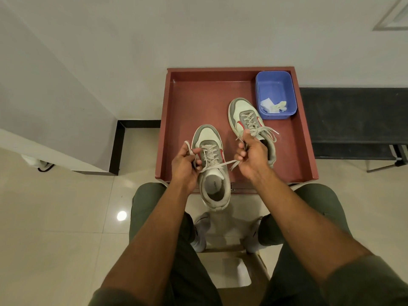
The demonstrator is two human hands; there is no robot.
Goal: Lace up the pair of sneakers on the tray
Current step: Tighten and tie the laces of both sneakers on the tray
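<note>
Laces are the soft part of this job: the flat pale lace (215,165) on the near sneaker (213,171) looks limp and light, likely to slip back through the eyelets unless kept taut, so the ends are the sensible places to hold. The left hand (184,165) pinches one end, which loops up above its fingers, and the right hand (251,155) grips the other end, pulled out sideways across the shoe. That sneaker sits at the front of the red tray (198,96) with its heel hanging over the near rim; being light, it may shift when the lace is tugged. The far sneaker (249,124) lies further back, laced and with loose ends showing, just beside a blue tub (276,89) holding crumpled scraps. Printing on the near insole is too small to read.
</note>
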